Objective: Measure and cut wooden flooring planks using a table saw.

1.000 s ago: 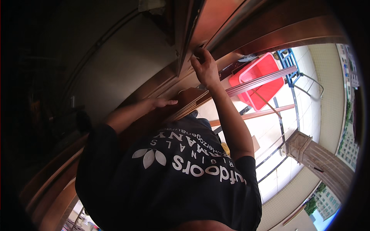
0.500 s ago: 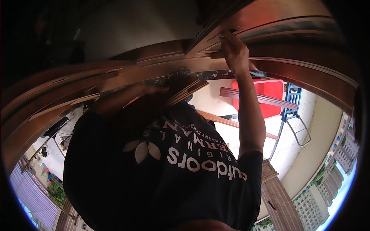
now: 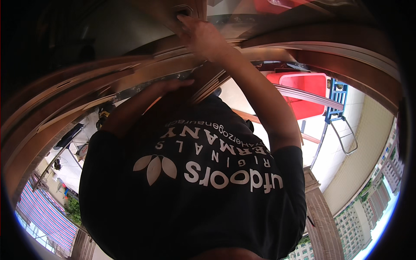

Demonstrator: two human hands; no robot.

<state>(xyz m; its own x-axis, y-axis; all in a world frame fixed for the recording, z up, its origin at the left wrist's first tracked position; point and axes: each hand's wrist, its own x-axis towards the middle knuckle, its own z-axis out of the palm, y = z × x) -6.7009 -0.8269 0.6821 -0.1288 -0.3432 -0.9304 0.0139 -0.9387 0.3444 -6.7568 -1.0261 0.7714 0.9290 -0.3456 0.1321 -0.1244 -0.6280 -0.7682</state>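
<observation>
My right hand reaches up to a brown-framed sliding door panel. Its fingertips are hooked at the dark oval recessed pull on the frame. My left hand is closed on a bundle of brown strips with pale edges, held against my body below the door track. The lower part of the bundle and some of the left fingers are in shadow.
Curved brown door tracks cross ahead of me. On the right are a red basin, a long strip across it, and a blue metal stand. Striped sheeting shows at far left, buildings at far right.
My right hand has moved left with the door panel and its pull. Glass reflecting red now shows to the right of the frame. My left hand still has the brown strips.
</observation>
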